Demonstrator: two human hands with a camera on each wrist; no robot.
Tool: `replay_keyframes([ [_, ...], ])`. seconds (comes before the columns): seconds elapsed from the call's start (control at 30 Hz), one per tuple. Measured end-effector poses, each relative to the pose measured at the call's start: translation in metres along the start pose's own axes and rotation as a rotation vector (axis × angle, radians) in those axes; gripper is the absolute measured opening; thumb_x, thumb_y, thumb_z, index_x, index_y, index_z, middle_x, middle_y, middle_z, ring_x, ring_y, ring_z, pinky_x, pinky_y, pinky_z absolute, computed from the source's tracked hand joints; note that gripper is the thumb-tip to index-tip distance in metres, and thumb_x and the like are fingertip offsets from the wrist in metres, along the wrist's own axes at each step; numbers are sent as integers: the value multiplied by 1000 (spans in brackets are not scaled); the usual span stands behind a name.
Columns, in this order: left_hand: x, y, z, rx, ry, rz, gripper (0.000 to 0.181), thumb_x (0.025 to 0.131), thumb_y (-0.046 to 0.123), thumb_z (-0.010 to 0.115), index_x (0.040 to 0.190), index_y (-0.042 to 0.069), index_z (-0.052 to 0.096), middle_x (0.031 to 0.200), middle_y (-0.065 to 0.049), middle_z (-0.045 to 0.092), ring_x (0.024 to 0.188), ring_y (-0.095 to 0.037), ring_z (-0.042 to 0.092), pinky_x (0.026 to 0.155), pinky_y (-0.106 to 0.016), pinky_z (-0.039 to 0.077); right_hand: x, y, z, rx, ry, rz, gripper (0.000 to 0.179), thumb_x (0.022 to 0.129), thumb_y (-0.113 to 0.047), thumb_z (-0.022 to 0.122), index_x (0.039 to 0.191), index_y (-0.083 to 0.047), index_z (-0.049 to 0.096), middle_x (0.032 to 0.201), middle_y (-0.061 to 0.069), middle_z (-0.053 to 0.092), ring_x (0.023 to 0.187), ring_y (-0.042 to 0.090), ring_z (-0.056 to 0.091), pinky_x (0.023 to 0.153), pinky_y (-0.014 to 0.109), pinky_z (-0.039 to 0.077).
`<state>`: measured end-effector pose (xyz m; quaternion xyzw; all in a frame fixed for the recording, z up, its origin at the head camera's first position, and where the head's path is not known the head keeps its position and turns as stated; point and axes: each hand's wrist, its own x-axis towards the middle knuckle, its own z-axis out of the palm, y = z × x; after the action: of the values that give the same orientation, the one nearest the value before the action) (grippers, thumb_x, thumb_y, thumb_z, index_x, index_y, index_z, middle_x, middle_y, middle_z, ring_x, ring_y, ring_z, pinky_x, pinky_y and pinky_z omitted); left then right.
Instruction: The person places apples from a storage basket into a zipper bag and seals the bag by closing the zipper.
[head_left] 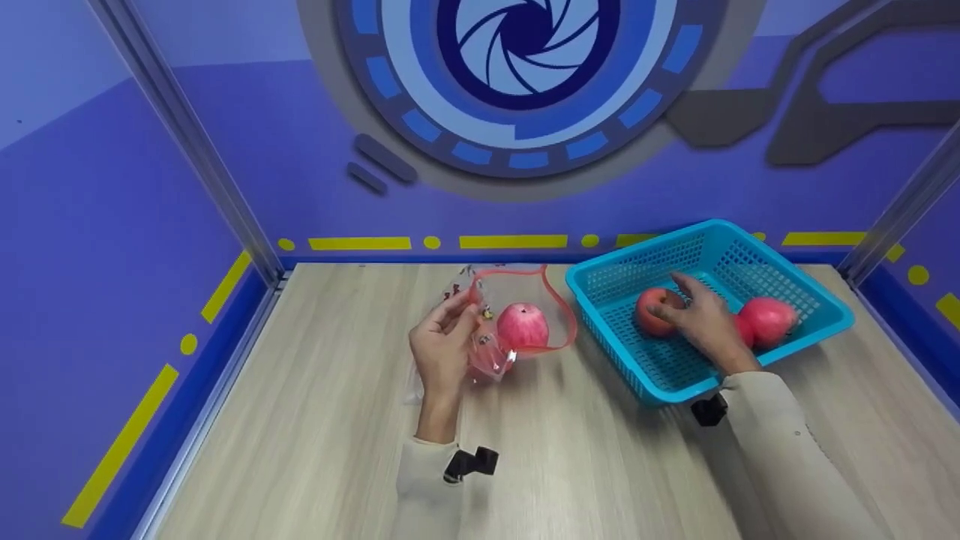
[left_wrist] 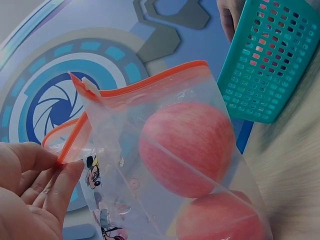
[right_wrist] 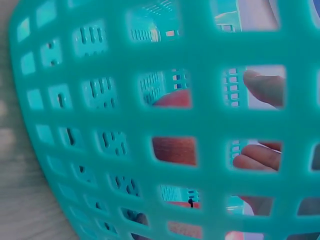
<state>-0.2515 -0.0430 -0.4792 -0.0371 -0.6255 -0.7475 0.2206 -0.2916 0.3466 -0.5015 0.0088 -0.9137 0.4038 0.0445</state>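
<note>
My left hand (head_left: 441, 346) pinches the orange-zipped rim of a clear plastic zip bag (left_wrist: 135, 145) with cartoon prints between thumb and fingers. Inside the bag are two pinkish-red apples, the upper apple (left_wrist: 187, 150) resting against the lower apple (left_wrist: 222, 217). The bag's mouth gapes toward the right in the head view. Over the turquoise basket (head_left: 609, 337) my right hand (head_left: 705, 319) reaches down with thumb and fingers spread. Below them lies a red apple (head_left: 654, 311), which the thumb overlaps in the head view. Basket mesh partly hides this hand in the right wrist view.
A pinkish-red fruit (head_left: 769, 321) lies at the basket's right side, with another red fruit (head_left: 743, 330) partly hidden by my right wrist. The basket stands near the back panel (head_left: 495, 214) on a wood-grain table (head_left: 315, 420). Metal posts (head_left: 217, 187) edge the side panels.
</note>
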Motion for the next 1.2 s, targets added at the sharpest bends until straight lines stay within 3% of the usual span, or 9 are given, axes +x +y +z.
replay_keyframes([
  [0.37, 0, 1, 0, -3, 6, -4, 24, 96, 0, 77, 120, -4, 77, 107, -17, 78, 94, -27, 75, 83, -29, 63, 2, 4, 4, -38, -37, 7, 71, 102, -19, 73, 155, 12, 38, 153, 37, 45, 142, 53, 40, 116, 68, 35],
  [0.77, 2, 1, -1, -3, 6, -17, 23, 97, 1, 77, 120, -4, 78, 107, -16, 78, 93, -26, 75, 81, -28, 63, 2, 1, 4, -10, -71, -20, 65, 99, -29, 79, 146, 9, 54, 145, 32, 55, 135, 50, 48, 108, 64, 47],
  [1.2, 1, 2, -1, -15, 3, -12, 24, 97, 0, 77, 120, -4, 77, 107, -17, 78, 92, -27, 75, 81, -29, 63, 4, 2, 7, -46, -159, -8, 70, 99, -22, 77, 152, 12, 45, 149, 37, 48, 135, 53, 45, 109, 66, 45],
])
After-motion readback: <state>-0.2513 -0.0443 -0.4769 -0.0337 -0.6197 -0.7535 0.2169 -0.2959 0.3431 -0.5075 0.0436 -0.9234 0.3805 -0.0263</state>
